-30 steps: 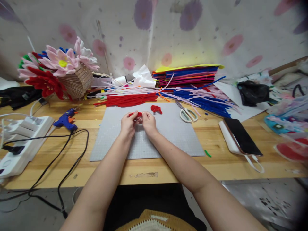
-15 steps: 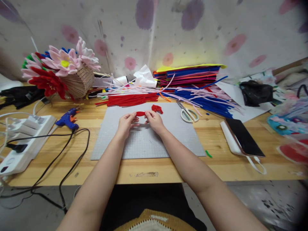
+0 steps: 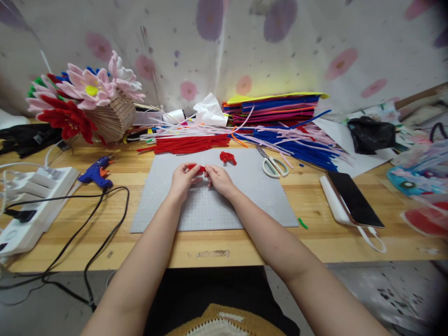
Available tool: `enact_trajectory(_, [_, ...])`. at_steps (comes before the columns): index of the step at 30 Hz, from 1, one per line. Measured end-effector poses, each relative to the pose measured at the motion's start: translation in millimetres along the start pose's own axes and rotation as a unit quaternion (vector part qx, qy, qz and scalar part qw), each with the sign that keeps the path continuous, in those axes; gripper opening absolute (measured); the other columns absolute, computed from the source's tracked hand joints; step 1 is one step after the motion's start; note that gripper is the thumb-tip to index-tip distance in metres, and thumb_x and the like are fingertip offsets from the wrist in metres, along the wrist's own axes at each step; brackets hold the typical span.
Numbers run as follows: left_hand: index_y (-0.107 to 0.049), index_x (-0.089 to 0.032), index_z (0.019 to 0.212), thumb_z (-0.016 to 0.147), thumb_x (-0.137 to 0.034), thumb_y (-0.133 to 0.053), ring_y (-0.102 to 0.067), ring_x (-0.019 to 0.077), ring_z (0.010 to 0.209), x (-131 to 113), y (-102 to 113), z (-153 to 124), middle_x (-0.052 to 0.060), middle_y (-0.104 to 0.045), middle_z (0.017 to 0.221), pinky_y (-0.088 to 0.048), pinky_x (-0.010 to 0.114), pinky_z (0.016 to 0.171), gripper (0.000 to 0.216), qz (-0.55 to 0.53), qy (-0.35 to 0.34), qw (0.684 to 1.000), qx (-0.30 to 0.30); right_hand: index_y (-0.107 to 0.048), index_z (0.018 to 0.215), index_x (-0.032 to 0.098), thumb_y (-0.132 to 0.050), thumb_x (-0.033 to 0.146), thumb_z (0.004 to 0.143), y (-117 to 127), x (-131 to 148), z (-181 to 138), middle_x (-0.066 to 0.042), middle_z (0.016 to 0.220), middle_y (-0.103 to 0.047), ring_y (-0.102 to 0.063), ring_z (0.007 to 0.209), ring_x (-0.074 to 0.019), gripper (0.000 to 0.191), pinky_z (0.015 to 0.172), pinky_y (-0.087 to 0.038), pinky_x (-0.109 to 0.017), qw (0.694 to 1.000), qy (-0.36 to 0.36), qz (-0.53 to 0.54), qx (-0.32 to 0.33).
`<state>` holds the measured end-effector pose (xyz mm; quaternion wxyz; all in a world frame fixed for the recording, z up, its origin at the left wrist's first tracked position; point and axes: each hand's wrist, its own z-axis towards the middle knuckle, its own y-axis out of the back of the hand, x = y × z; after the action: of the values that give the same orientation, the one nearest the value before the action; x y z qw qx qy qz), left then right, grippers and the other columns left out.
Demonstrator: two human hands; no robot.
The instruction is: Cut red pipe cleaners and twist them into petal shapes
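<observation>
A short red fuzzy pipe-cleaner piece [image 3: 202, 170] is pinched between both hands above the grey cutting mat [image 3: 217, 212]. My left hand [image 3: 183, 179] is closed on its left part, thumb on top. My right hand [image 3: 219, 178] grips its right end, fingertips close to the left thumb. The fingers cover much of the piece. Just beyond my right hand, a small clump of red fuzzy pieces [image 3: 228, 158] lies on the mat. Scissors with pale handles [image 3: 275, 168] rest at the mat's right rear corner.
Red pipe cleaners [image 3: 192, 144] and blue ones [image 3: 304, 151] lie behind the mat. On the left are a blue glue gun [image 3: 96, 172], a power strip [image 3: 38, 210], cables and a basket of fuzzy flowers [image 3: 115, 116]. A phone [image 3: 353, 198] rests on a white block at right.
My right hand has moved slightly left, closer to my left hand, so less of the red piece shows between them. My left thumb now lies further over it.
</observation>
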<state>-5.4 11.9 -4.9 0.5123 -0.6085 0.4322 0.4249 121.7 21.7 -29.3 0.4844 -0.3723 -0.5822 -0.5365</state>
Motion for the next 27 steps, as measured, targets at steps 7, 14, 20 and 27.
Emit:
enact_trajectory(7, [-0.056,-0.014,0.071,0.054,-0.033,-0.071,-0.051,0.0079,0.05,3,-2,-1,-0.001,-0.057,0.06,-0.042,0.02,0.045,0.03,0.073,-0.055,0.994,-0.052,-0.051,0.073,0.019,-0.037,0.038,0.084,-1,10,-6,0.002,0.061,-0.051,-0.048,0.057,-0.0104,0.026,0.058,-0.037,-0.023,0.995,0.047,-0.089,0.027])
enact_trajectory(14, [-0.059,-0.014,0.07,0.055,-0.034,-0.071,-0.049,0.0077,0.045,3,3,3,0.0,-0.058,0.06,-0.041,0.019,0.041,0.027,0.115,-0.071,0.991,-0.015,-0.052,0.082,0.021,-0.045,0.033,0.079,-2,11,-9,0.003,0.063,-0.055,-0.047,0.054,-0.0098,0.014,0.055,-0.036,-0.022,0.999,0.039,-0.038,0.0])
enact_trajectory(20, [-0.065,-0.016,0.086,0.062,-0.042,-0.066,-0.051,0.0077,0.059,-11,6,0,0.0,-0.057,0.068,-0.049,0.021,0.052,0.036,0.026,-0.063,0.997,0.033,-0.048,0.068,0.018,-0.047,0.037,0.075,1,16,-4,0.006,0.048,-0.045,-0.039,0.04,-0.0067,0.021,0.042,-0.031,-0.02,0.968,-0.092,0.215,0.096])
enact_trajectory(27, [-0.067,-0.013,0.072,0.054,-0.037,-0.072,-0.043,0.0039,0.049,-6,7,4,-0.005,-0.044,0.052,-0.048,0.019,0.053,0.03,-0.029,-0.051,0.998,-0.019,-0.051,0.067,0.016,-0.051,0.036,0.072,-3,14,-6,0.006,0.044,-0.046,-0.039,0.037,-0.0055,0.02,0.04,-0.03,-0.019,0.957,-0.089,0.25,0.113])
